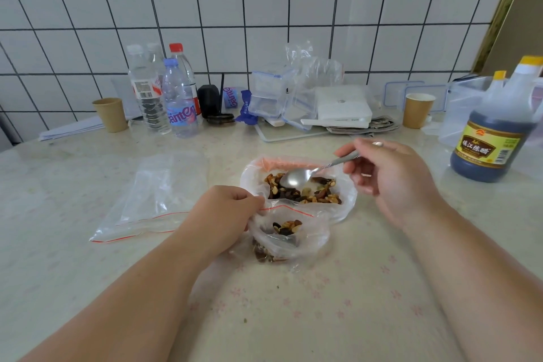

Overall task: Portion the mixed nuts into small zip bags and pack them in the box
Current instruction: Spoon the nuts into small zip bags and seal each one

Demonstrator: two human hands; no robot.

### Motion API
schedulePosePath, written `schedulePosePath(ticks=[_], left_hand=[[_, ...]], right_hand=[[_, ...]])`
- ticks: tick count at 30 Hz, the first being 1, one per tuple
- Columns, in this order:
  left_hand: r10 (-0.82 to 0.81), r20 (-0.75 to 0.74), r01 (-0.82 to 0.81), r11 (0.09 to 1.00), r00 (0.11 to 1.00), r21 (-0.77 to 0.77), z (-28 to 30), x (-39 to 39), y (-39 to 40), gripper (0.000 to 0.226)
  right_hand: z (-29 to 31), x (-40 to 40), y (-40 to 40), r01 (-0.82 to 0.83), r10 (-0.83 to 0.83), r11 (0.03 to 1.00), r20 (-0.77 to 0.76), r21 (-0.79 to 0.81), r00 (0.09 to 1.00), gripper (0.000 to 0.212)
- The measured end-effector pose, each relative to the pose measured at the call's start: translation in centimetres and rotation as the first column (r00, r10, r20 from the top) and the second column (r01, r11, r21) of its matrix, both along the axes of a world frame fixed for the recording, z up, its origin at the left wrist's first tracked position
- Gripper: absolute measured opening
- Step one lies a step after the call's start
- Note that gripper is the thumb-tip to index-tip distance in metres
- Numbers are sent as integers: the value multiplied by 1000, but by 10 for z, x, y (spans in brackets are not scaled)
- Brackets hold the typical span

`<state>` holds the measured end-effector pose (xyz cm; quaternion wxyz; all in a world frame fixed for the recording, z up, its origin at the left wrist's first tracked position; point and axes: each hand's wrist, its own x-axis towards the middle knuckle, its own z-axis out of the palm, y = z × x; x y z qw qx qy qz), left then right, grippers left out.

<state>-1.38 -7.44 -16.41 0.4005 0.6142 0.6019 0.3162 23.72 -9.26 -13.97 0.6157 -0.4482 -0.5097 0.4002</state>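
We see the left hand [232,209] pinching the red-striped rim of a small zip bag [289,239], holding its mouth open at the centre of the desk [323,317]. A few mixed nuts already lie inside this bag. Touching it at 12 o'clock sits a larger clear bag of mixed nuts [302,191], its mouth spread wide.

The right hand [390,182] grips the handle of a metal spoon [296,178] between thumb and fingers, and the spoon bowl rests over the nuts in the larger bag. We cannot tell whether the bowl carries any nuts.

At 9 o'clock of the small bag, a stack of empty zip bags [155,197] lies flat on the desk, well apart from the left hand.

Along the tiled wall at 12 o'clock stand clear plastic boxes [269,94] with blue-clip lids. At 11 o'clock we count 4 water bottles [179,103] and 1 paper cup [110,113]. At 2 o'clock stand another paper cup [417,110] and a dark vinegar jug [496,132].
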Motion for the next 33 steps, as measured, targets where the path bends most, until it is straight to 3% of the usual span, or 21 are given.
schedulePosePath(ticks=[3, 6, 12, 15, 21, 30, 33], left_hand=[[1, 2, -1, 1000, 1000, 2, 0, 0, 0, 32], [-7, -8, 7, 1000, 1000, 14, -1, -1, 0, 32], [-20, -11, 20, 999, 1000, 28, 0, -1, -1, 32], [-18, -12, 19, 999, 1000, 35, 0, 0, -2, 31], [-17, -8, 18, 999, 1000, 30, 0, 0, -2, 31], [-18, -28, 19, 1000, 999, 22, -1, 0, 0, 33], [-16, -32, 17, 1000, 999, 24, -1, 0, 0, 32]], right_hand=[[-2, 1, 2, 210, -198, 977, 187, -46, 962, 27], [-6, -3, 3, 346, -300, 938, 470, -13, 830, 24], [-10, -9, 5, 260, -157, 964, 681, -51, 715, 24], [-12, -5, 5, 251, -149, 966, 653, -64, 742, 26], [-11, 4, 11, 315, -249, 940, 365, -131, 897, 34], [-19, -2, 16, 217, -145, 938, 263, -269, 954, 29], [-18, -1, 18, 205, -168, 915, 134, -347, 977, 28]])
